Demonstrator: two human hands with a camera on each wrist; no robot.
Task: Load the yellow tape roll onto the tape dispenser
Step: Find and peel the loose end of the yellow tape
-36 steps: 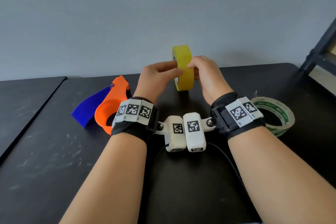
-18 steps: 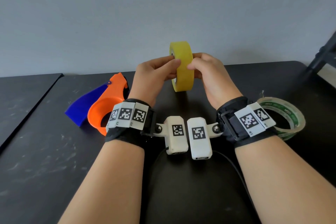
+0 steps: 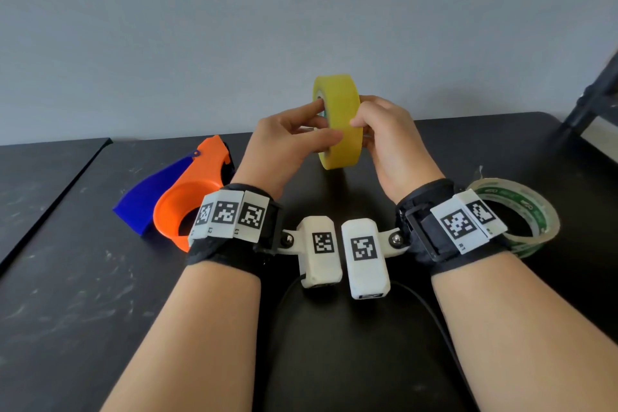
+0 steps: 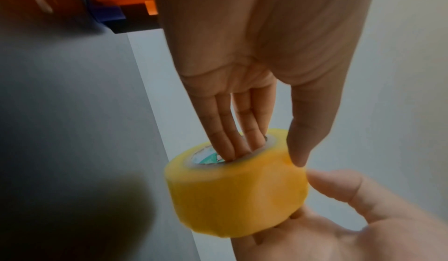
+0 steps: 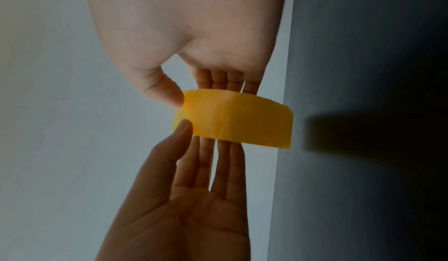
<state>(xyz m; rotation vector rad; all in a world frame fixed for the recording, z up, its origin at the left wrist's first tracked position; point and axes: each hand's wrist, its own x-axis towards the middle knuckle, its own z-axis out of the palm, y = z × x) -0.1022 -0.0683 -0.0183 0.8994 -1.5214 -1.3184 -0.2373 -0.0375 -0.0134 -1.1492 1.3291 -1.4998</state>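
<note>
Standing on edge in mid-air above the dark counter [image 3: 334, 361], the yellow tape roll [image 3: 341, 120] is held between both hands, its round faces turned left and right so that the axis through its core runs sideways, from one palm toward the other. The left hand [image 3: 284, 144] has several fingers [image 4: 232, 140] pushed into the core from its side while the thumb lies on the outer yellow band — a grip clamped on the roll's wall. The right hand [image 3: 388, 137] meets it from the opposite side: its thumb presses the band's near edge and its fingers [image 5: 225, 79] run behind the far face, so this hand too is closed on the roll. The tape dispenser [image 3: 190, 197], an orange body with a blue blade guard, lies on the counter to the left and nearer the person, its open round socket tilted upward; no part of either hand touches it. It sits just beside the left wrist, well apart from the right one. Loading appears not yet begun — the roll would have to travel down and left, and its sideways axis be turned to line up with the socket. A second roll, clear tape with green print [image 3: 515, 214], rests flat on the counter behind the right wrist.
</note>
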